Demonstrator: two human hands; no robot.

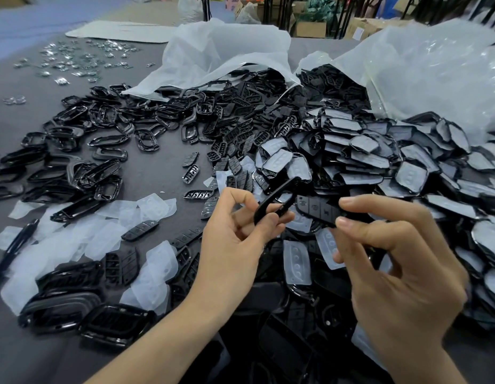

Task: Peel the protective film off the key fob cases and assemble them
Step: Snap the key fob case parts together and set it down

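My left hand (235, 239) pinches a glossy black key fob frame (277, 199), held edge-on and tilted up to the right. My right hand (401, 261) pinches a black button pad (315, 207) with several key symbols, its left end close to the frame. Both parts hover above the table's near middle. Beneath them lie film-covered case halves (296, 261).
A big heap of film-covered cases (379, 162) spills from clear bags (423, 67) at right. Loose black frames (83, 151) cover the left, button pads (235, 139) the middle. Peeled films (83, 236) and finished cases (83, 314) lie near left. Small shiny parts (71, 59) sit far left.
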